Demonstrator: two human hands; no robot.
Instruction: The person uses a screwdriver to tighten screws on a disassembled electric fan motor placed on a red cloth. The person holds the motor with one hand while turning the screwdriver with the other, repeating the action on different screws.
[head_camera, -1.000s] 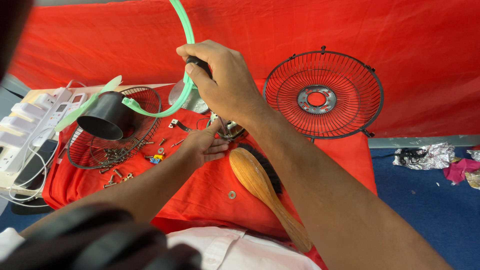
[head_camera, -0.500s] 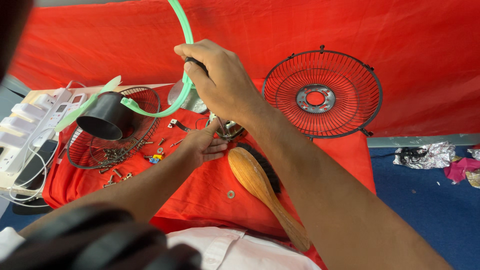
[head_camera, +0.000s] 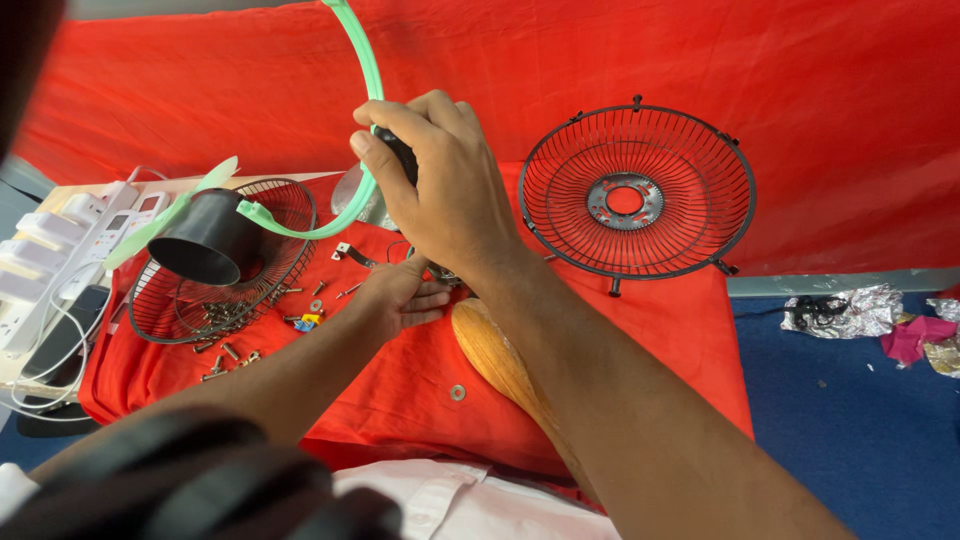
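Two hands worked over a bench draped in red cloth (head_camera: 400, 400). The right hand (head_camera: 445, 185) was raised above the cloth with its fingers curled shut around a dark handle (head_camera: 400, 152), of which only the top showed past the knuckles; what lay below the fist was hidden. The left hand (head_camera: 395, 298) rested lower down on the cloth, fingers together and pressed against a small metal part (head_camera: 440, 272) just under the right wrist; whether it gripped that part or merely steadied it could not be told. A pale green plastic ring (head_camera: 362, 80) curved up behind the right hand and out of the top of the view. Just beside the right forearm lay a wooden brush (head_camera: 495, 355), partly covered by the arm. To the left sat a black wire fan guard (head_camera: 225, 270) lying flat, with a black cylinder (head_camera: 205, 240) resting in it and loose screws (head_camera: 235, 318) scattered inside and around its rim. A second wire guard (head_camera: 637, 192) leaned upright against the red backdrop, well apart to the right. A single washer (head_camera: 457, 392) lay on the cloth near the front edge.
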